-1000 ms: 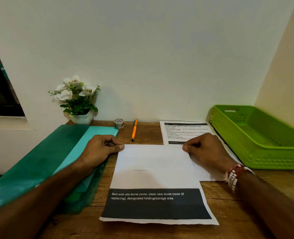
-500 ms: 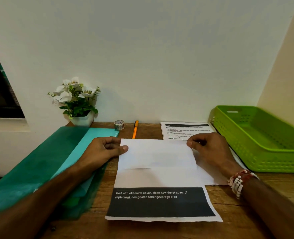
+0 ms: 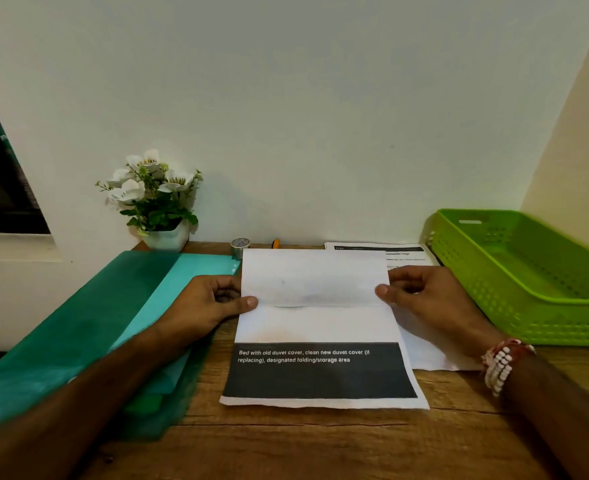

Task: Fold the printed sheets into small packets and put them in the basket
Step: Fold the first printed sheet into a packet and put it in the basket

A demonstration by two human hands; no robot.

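Task at an early stage. The left hand point(image 3: 213, 303) and right hand point(image 3: 424, 299) each pinch a side edge of the printed sheet point(image 3: 317, 327) between them. Its far part is folded over and its near end lies on the table point(image 3: 320, 445). A second sheet point(image 3: 404, 252) lies flat under the right hand. The basket point(image 3: 545, 323), beyond the right hand, shows no packets.

Bare forearms point(image 3: 78, 410), white-beaded bracelet point(image 3: 500, 367) (red threads) on right wrist

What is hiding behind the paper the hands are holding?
A tape roll and the tip of an orange pen peek over the folded sheet. The rest of the pen is covered. Another printed sheet lies partly beneath.
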